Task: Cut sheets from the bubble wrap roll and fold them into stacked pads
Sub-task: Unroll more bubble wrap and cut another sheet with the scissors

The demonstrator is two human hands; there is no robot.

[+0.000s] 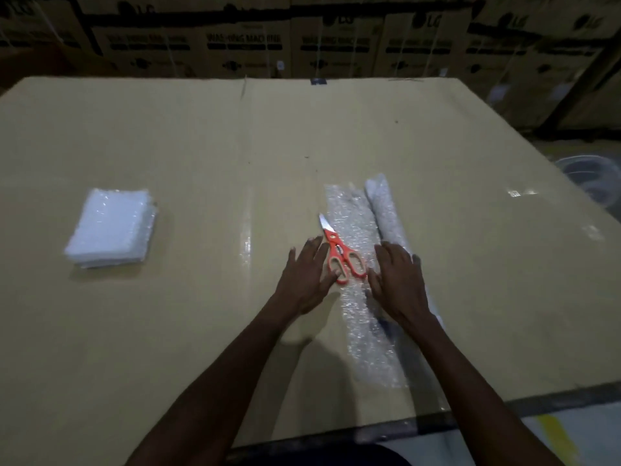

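Cardboard boxes (pixel 248 38) are standing stacked in a row behind the tabletop (pixel 168 146), and they are carrying the only legible print. A round logo followed by the letters "LG" is showing on several of them, dim and partly blurred. Below it, large dark capitals are reading "WASHING MACHINE", clearest on the middle boxes. Smaller lines of print beneath are too blurred to read. The scissors (pixel 342 253) are bearing a small dark mark that cannot be read.
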